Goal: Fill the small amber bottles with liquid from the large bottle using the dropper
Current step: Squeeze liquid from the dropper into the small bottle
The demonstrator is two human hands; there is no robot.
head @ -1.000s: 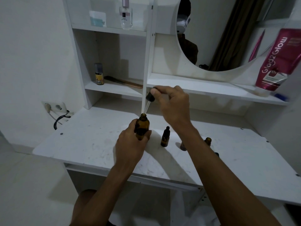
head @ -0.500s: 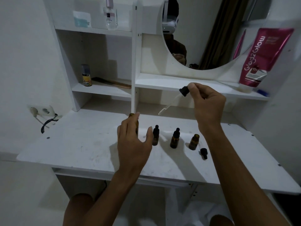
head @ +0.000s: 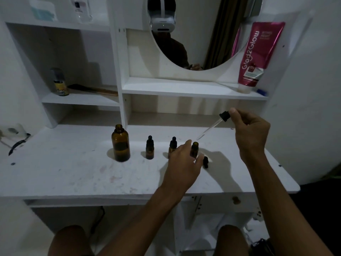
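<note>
- A white vanity desk point(head: 64, 172) stands against a white wall in dim light, with shelves and a round mirror point(head: 193, 34) above it.
- The right hand point(head: 249, 130) is raised over the right part of the desk and pinches the black top of the dropper point(head: 212, 127) between thumb and fingertips.
- The dropper's glass tube slants down and to the left. Its tip hangs in the air just above and to the right of the open small bottle point(head: 194, 149).
- The left hand point(head: 182, 167) lies low over the desk with its fingers spread. Forefinger and thumb sit on either side of the open small bottle; whether they touch it I cannot tell.
- A loose black cap point(head: 205, 162) lies on the desk just right of the left thumb.
- Left of the open one, the near capped bottle point(head: 172, 147) is partly hidden by the left hand, and the far capped bottle point(head: 149, 149) stands clear of it.
- The large amber bottle point(head: 120, 143) stands upright and uncapped at the left end of the row, apart from both hands.
- A pink tube point(head: 256, 56) stands on the shelf under the mirror, and a small can point(head: 60, 84) stands on the left shelf.
</note>
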